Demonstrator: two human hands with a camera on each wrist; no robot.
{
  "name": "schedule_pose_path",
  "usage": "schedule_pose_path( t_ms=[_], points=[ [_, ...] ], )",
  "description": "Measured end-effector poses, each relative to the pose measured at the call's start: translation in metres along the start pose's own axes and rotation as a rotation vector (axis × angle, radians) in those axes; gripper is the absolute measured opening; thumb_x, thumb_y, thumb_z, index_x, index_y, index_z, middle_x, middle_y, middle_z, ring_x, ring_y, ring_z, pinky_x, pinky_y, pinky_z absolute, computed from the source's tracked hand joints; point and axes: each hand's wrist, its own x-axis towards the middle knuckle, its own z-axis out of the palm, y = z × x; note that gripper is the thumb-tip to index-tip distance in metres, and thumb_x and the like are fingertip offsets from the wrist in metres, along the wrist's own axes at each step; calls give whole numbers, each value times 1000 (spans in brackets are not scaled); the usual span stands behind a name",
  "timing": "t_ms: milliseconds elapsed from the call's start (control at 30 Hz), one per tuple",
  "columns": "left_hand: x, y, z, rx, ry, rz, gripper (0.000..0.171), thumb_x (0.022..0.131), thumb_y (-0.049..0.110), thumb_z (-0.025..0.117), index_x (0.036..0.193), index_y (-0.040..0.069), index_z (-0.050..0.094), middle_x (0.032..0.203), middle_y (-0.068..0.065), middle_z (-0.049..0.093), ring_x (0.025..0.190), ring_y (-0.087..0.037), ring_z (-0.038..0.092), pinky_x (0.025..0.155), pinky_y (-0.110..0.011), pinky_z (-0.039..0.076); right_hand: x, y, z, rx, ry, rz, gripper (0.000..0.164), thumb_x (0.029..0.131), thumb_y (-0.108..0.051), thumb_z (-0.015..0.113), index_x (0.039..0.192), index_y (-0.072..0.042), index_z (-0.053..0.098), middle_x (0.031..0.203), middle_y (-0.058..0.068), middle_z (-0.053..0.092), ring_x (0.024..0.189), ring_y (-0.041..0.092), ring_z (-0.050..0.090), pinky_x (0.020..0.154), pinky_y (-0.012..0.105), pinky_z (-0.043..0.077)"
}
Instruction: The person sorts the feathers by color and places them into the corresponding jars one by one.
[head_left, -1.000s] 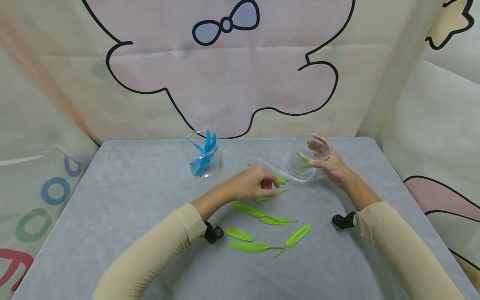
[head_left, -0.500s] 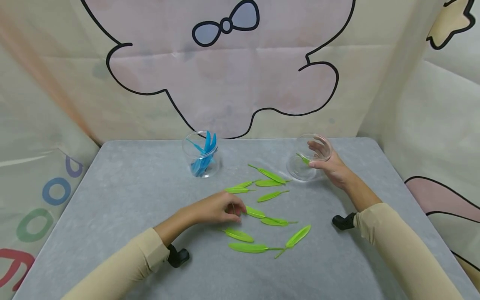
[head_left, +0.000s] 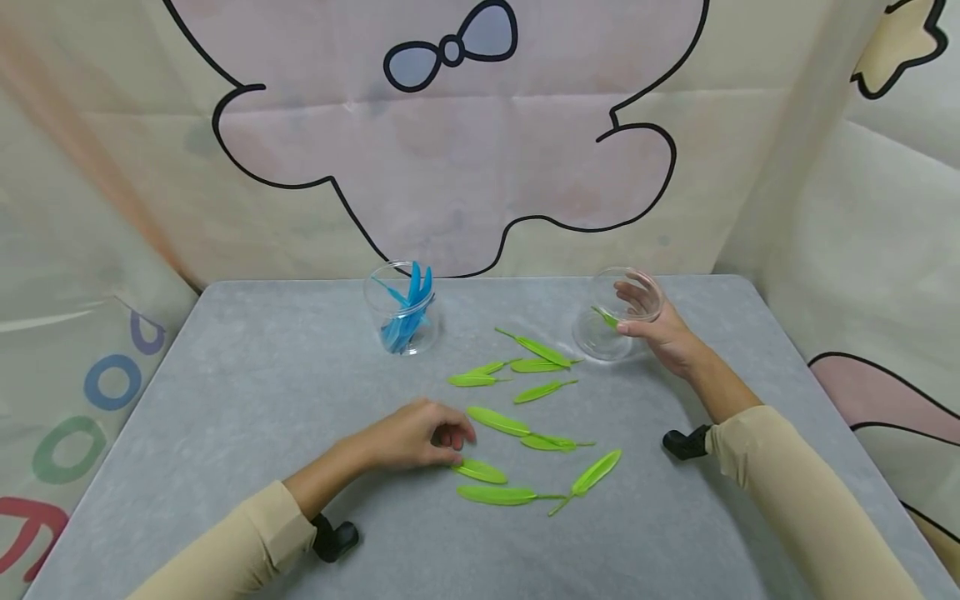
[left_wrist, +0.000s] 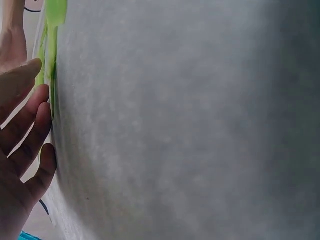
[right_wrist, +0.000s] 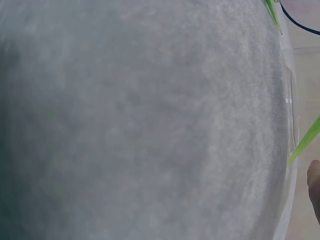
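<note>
My left hand hovers at the quill end of a green feather on the grey table. In the left wrist view its fingers are loosely bent, thumb and fingertips apart, beside a green feather; contact is hard to tell. With my right hand I grip a clear cup, tilted with its mouth toward the right. One green feather lies inside that cup, and its tip shows in the right wrist view.
Several more green feathers lie scattered across the middle of the table. At the back left stands another clear cup holding blue feathers. A printed cloth hangs behind the table.
My left hand has moved left and toward the near side, from the far feathers to a nearer one. The right hand and its cup have stayed put.
</note>
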Motion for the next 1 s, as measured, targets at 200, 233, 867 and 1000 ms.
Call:
schedule_pose_path(
  t_ms=[200, 233, 867, 1000],
  points=[
    [-2, 0, 3, -39, 11, -22, 18, 87, 10, 77, 104, 13, 73, 82, 13, 62, 78, -4, 59, 72, -22, 51, 0, -1, 1, -14, -1, -3, 84, 84, 16, 64, 150, -22, 30, 151, 9, 35, 143, 26, 22, 119, 50, 0],
    [-2, 0, 3, -46, 13, -24, 18, 87, 9, 77, 104, 13, 73, 82, 12, 62, 78, -3, 59, 72, -22, 51, 0, -1, 1, -14, -2, -2, 84, 84, 16, 64, 150, -22, 30, 150, 9, 35, 143, 26, 22, 119, 50, 0],
    [-2, 0, 6, -81, 2, -11, 20, 88, 0, 71, 103, 12, 73, 80, 10, 64, 75, -2, 58, 70, -22, 51, -1, -1, 1, -19, -14, 0, 85, 86, 14, 64, 152, -21, 25, 153, 11, 30, 144, 25, 21, 119, 53, -3],
    [-2, 2, 5, -79, -9, -21, 19, 90, 2, 69, 104, 13, 72, 81, 9, 63, 74, -1, 55, 68, -21, 49, -1, -1, 0, -17, -14, 2, 85, 86, 14, 64, 152, -21, 25, 152, 9, 32, 144, 25, 21, 119, 53, -4]
  ],
)
